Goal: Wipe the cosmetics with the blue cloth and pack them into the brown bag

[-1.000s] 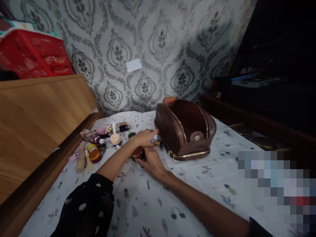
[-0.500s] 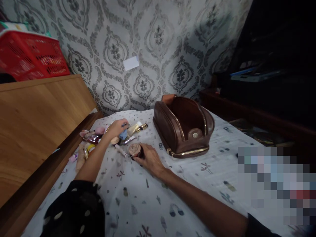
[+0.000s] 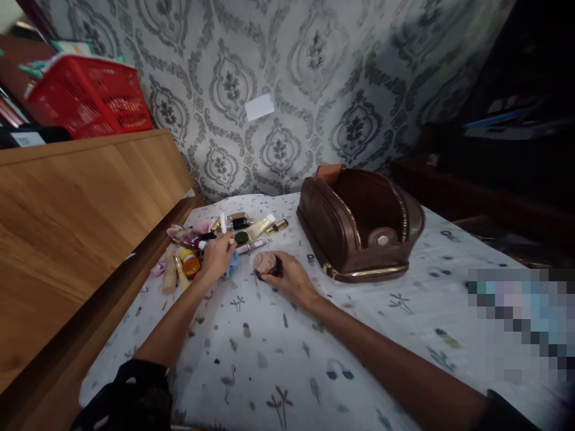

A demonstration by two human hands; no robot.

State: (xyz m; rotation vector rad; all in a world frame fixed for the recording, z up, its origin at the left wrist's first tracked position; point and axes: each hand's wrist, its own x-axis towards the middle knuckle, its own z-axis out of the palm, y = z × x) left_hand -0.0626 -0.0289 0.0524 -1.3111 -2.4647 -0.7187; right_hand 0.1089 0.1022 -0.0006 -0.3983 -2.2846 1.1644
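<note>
pinching a round jar on the patterned sheet between thumb and fingers, the right hand rests near the brown bag, already unzipped; the left hand bends over a blue item, its grip hard to tell; other cosmetics lie outside the bag.

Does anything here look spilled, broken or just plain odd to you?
I see nothing spilled or broken. The brown bag stands upright, its top open, and the cosmetics lie jumbled near the left hand. The one oddity is the pixelated patch at right, hiding whatever is there.
</note>
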